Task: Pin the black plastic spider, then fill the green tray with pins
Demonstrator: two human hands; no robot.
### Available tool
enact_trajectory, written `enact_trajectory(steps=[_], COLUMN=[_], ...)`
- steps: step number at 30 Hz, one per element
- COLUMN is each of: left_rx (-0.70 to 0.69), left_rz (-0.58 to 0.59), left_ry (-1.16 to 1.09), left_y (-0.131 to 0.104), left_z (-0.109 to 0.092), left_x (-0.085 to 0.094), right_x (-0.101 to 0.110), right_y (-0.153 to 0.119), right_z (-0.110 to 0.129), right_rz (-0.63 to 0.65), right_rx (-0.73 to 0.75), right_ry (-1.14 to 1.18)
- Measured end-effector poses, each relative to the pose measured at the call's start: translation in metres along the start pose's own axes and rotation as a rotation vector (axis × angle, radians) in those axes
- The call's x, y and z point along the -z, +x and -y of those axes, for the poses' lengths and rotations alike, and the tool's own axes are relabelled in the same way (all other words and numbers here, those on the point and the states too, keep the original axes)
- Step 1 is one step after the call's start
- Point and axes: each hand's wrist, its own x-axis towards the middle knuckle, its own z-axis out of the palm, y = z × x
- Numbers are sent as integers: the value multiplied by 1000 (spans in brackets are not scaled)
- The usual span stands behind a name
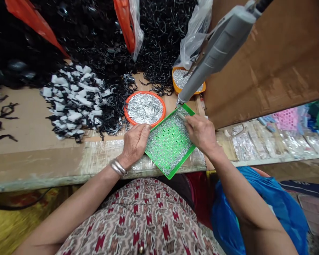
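A green tray [170, 176] with a perforated base lies turned at an angle over the table's front edge, small silvery pieces spread across it. My left hand [136, 143] grips the tray's left corner, thumb along the rim. In my right hand [202, 132] is a small pale tool [181, 116], pinched between the fingers over the tray's upper right part. Just behind the tray sits a red-orange dish [163, 115] full of thin silvery pins. A grey powered screwdriver [215, 53] hangs with its tip by the tray's top corner.
An orange container [203, 87] of small metal pieces stands behind the screwdriver. Black and white parts [74, 101] are heaped at the left, with black parts [159, 39] piled behind. A brown board [268, 63] rises at the right; a blue bag [260, 212] hangs below the table.
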Motion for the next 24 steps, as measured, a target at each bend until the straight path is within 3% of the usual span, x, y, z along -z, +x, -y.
enact_trajectory(steps=[5,9,12,15,18,24], left_rx=[20,42,55,49,49,44], left_rz=[0,0,-7,-7,5,1], left_ry=[2,-43,-82,-96,-94,-76], left_y=[0,-1,-2,-1,-1,0], left_z=[0,-1,-2,-2,-1,-1], left_x=[-1,-1,1,2,1,1], right_x=[15,17,8,1,4,10], right_y=[-32,-47,-48,-41,-29,6], right_z=[45,88,100,83,49,-2], right_rz=[151,210,315,315,238,-81], right_rx=[102,-9,-53,-132,-219,-289], right_ry=[339,659,704,637,495,67])
